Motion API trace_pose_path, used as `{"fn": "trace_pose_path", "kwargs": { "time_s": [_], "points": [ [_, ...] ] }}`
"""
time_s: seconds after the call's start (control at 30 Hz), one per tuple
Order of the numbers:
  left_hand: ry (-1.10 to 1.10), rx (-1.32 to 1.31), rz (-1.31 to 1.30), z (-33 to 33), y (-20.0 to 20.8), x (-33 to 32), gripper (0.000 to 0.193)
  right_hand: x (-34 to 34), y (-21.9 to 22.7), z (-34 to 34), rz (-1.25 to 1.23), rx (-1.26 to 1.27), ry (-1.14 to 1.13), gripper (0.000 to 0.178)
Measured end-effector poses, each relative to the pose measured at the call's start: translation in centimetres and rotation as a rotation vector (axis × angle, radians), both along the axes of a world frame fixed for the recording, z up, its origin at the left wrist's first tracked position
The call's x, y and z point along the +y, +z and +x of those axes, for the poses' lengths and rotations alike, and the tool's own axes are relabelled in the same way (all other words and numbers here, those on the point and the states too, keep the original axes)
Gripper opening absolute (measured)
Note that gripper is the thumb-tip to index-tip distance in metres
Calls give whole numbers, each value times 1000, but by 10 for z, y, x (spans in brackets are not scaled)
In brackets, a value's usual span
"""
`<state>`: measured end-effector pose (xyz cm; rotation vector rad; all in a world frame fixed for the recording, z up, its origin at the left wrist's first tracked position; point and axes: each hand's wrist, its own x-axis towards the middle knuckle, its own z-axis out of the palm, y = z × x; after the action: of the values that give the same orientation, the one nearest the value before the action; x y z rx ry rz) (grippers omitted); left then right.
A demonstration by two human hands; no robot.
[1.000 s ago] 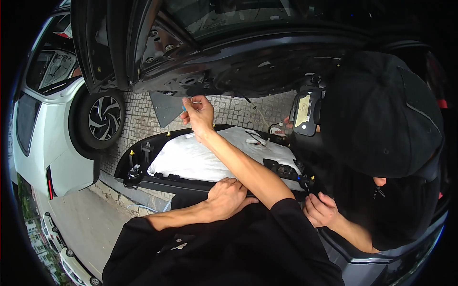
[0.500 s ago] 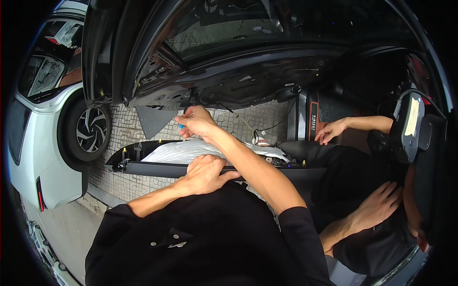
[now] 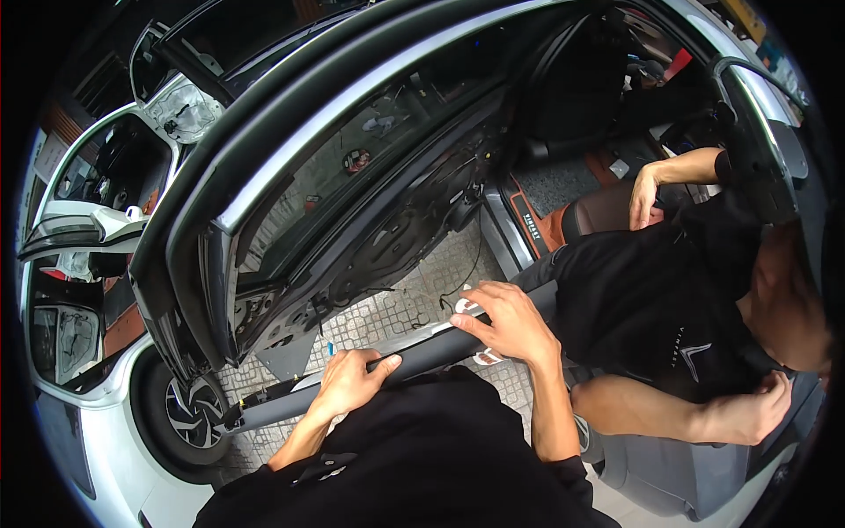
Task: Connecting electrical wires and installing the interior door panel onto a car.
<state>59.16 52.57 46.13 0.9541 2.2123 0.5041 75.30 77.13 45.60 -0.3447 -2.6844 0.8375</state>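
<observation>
A long dark door trim panel (image 3: 431, 355) lies across in front of my body, tilted up to the right, with a strip of its pale inner lining showing along the far edge. My left hand (image 3: 352, 385) is closed over its left part, thumb along the near face. Farther right, my right hand (image 3: 515, 327) curls over the panel's upper edge, its fingertips partly hidden. A small blue item (image 3: 331, 348) shows just beyond my left hand; I cannot tell what it is. Beyond the panel stands the open car door (image 3: 378, 224), its inner metal bare.
At the right a person in a black shirt (image 3: 656, 290) sits in the door opening, one hand (image 3: 647, 195) low by the seat. A white car's wheel (image 3: 189, 414) stands at the left. Paved ground (image 3: 422, 290) shows between panel and door, with a loose black cable (image 3: 458, 282).
My right hand has left the area near the door and come to the panel's right part. My left hand still grips the panel. The view has turned, and the panel's white lining shows less.
</observation>
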Motion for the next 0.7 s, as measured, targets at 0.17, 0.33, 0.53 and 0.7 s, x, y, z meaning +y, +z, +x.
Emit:
{"fn": "trace_pose_path", "kwargs": {
  "time_s": [0.17,0.33,0.53,0.7],
  "points": [
    [-12,41,-17,-5,12,15,57,-20,-27,-21,230,-145,-19,67],
    [47,41,82,-9,4,1,53,-13,-25,-52,203,-26,-43,67],
    [109,-35,143,-5,4,9,57,12,-16,-78,221,-41,14,61],
    [82,-50,362,5,-31,21,58,23,-15,-76,260,-34,-31,56]
  ]
}}
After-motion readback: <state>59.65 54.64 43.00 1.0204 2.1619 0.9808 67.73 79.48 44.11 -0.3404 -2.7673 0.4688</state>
